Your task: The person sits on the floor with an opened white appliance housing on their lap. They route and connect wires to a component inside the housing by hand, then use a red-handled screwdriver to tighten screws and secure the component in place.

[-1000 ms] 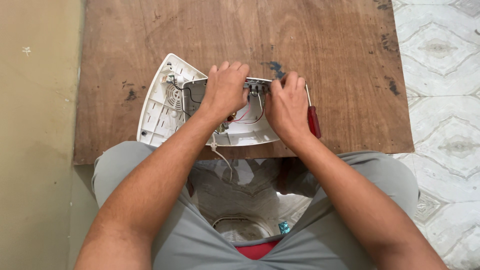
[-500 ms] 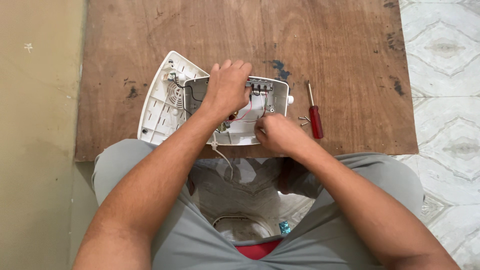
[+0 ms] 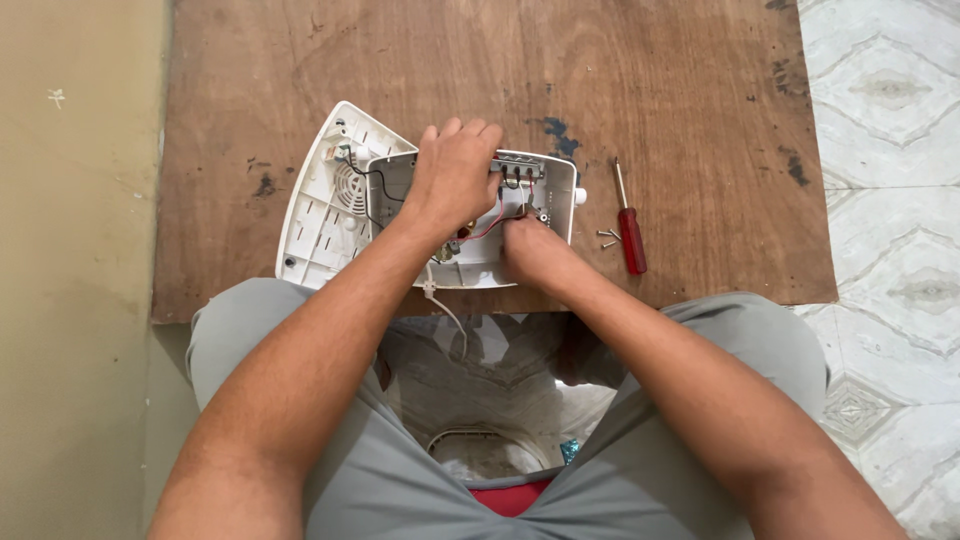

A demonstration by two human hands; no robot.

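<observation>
Two hands work on one opened white iron shell [image 3: 330,215] lying at the near edge of your wooden tabletop [image 3: 480,60]. Your left hand [image 3: 455,175] presses down, grasping its inner housing; your right hand [image 3: 530,250] pinches among the wires inside. At three o'clock lie loose screws [image 3: 607,236] and a red screwdriver [image 3: 630,235].

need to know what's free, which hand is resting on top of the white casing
The left hand: it lies flat over the casing. The right hand is curled lower down, its fingers at the wires inside.
</observation>
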